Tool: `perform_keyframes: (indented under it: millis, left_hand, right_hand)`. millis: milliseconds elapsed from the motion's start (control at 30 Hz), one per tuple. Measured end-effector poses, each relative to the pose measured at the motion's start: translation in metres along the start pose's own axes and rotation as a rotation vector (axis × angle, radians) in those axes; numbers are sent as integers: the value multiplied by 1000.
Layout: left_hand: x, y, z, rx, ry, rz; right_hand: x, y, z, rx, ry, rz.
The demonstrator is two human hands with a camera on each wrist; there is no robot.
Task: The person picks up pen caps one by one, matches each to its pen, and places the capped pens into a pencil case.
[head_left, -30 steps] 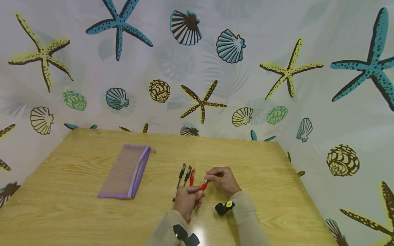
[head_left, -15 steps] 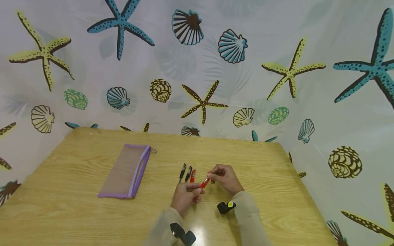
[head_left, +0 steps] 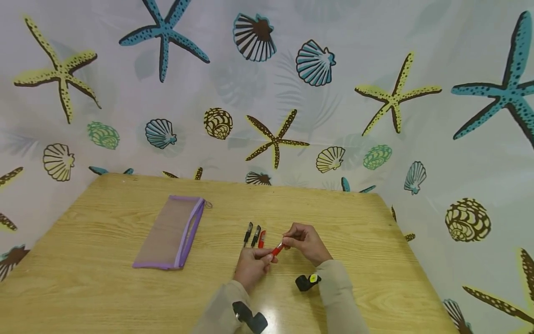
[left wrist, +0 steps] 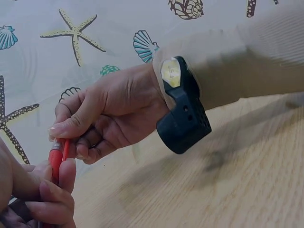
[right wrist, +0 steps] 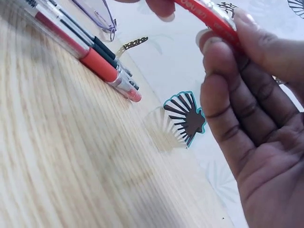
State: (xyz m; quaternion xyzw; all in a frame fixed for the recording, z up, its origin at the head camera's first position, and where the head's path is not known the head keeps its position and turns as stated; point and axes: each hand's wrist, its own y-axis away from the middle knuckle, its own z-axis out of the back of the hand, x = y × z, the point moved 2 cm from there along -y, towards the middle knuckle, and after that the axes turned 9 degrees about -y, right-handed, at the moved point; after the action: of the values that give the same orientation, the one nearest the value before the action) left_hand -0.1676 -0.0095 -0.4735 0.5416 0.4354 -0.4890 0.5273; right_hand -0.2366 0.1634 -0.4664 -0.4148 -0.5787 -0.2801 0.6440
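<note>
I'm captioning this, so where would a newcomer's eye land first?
Probably the starfish-print backdrop filling the head view's upper half, behind the wooden table. Next, likely the red pen held between the left hand and right hand, then the purple-trimmed zip pouch on the table's left.

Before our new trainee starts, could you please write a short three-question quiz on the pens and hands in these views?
1. True or false: the left hand and the right hand both hold the same red pen.
2. In the head view, what lies furthest left on the table?
3. Fill in the colour: beside the second red pen lie two ____ pens.

Key: 1. True. 2. The purple-edged pouch. 3. Black.
</note>
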Motion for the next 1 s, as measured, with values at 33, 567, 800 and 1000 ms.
perform_keyframes:
  millis: [33, 567, 800, 1000]
  left_hand:
    - [0, 0, 0, 4, -2, 3]
    - [3, -4, -4, 23, 40, 19]
    - [4, -6, -5, 18, 59, 35]
    - [3, -7, -7, 29, 97, 44]
  right_hand:
    - [0, 1, 0, -3, 5, 0]
    - [2, 1, 3, -54, 49, -17]
    - [1, -2, 4, -77, 79, -17]
    - [2, -7, 6, -92, 118, -33]
